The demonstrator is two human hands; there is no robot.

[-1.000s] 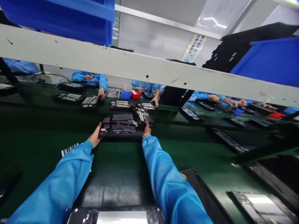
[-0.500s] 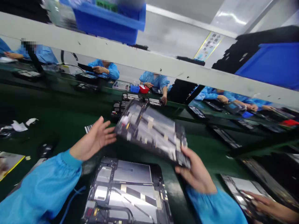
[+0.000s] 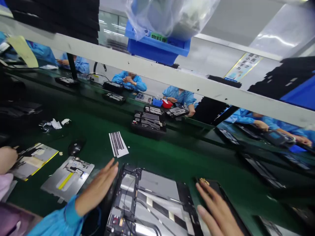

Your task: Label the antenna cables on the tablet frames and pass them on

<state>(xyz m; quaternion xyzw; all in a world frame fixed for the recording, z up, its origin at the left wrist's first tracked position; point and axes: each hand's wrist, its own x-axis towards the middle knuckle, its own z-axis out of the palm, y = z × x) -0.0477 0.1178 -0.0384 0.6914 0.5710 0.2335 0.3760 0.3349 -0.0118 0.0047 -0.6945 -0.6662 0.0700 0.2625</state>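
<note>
An opened tablet-like device [image 3: 159, 190], with silver panels, black strips and a thin black wire across its left part, lies face up before me. My left hand [image 3: 99, 186] is at its left edge, fingers stretched out and close together, holding nothing. On the other side my right hand [image 3: 218, 208] has its fingers apart beside the device's right edge. Beneath and beyond that hand lies a dark, flat tray-like piece [image 3: 227, 200], with a small gold-coloured thing [image 3: 204, 181] by the fingertips. Whether the right fingers touch either piece I cannot tell.
Further off stand stacked opened devices [image 3: 149, 123] and a white printed sheet [image 3: 118, 144]. A black mouse [image 3: 75, 147] and a metal plate with a circuit board [image 3: 70, 177] lie left. Another person's hand [image 3: 7, 159] is at the left edge. A white shelf beam [image 3: 147, 67] crosses above.
The opened device that my right hand held up in the air has left that hand, which is now lower with fingers apart. My view has turned left.
</note>
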